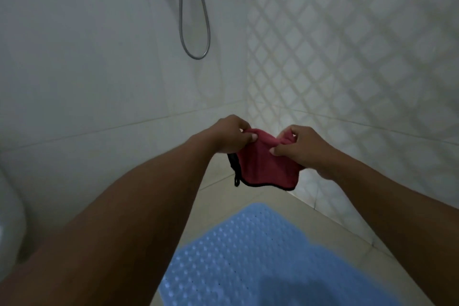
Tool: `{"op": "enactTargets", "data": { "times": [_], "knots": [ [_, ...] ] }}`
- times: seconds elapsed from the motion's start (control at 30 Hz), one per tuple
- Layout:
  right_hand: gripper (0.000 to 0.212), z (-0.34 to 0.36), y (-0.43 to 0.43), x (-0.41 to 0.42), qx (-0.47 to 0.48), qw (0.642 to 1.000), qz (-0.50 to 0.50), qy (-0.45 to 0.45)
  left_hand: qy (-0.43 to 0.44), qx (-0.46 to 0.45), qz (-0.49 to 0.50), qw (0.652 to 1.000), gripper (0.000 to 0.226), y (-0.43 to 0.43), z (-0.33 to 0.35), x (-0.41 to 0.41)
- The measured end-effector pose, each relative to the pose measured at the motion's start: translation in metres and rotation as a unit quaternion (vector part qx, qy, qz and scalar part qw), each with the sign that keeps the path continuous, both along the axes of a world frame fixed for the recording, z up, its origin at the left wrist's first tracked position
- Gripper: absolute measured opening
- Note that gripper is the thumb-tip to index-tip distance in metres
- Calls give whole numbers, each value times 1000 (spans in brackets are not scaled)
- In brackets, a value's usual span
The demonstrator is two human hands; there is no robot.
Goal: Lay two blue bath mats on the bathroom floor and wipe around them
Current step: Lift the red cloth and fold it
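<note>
Now both hands, left hand (229,135) and right hand (301,146), pinch a small red cloth with black edging (265,166) above the near bumpy blue rubber bath mat (248,256) lying on the floor.

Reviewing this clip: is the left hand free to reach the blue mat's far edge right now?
Probably yes, though it is occupied: the left hand and right hand both pinch the red cloth in the air, and nothing lies between them and the blue mat below.
</note>
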State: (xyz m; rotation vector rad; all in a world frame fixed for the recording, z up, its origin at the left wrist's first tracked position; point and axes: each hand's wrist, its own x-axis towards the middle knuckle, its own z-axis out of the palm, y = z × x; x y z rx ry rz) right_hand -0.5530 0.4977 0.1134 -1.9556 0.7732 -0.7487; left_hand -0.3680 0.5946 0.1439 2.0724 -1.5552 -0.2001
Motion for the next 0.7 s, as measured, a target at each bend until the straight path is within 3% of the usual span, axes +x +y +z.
{"op": "enactTargets", "data": {
  "times": [0.23,0.4,0.57,0.7],
  "knots": [
    [23,116,-43,32,36,998,-37,21,31,78,-1,996,38,-62,106,42],
    [24,276,-66,25,32,996,-49,62,118,150,-52,980,35,-91,268,50],
    [19,453,-81,5,46,990,-44,126,213,213,-96,949,58,-110,440,40],
    [14,555,-92,-31,27,980,-51,193,250,231,-115,933,72,-132,536,8]
  ]
}}
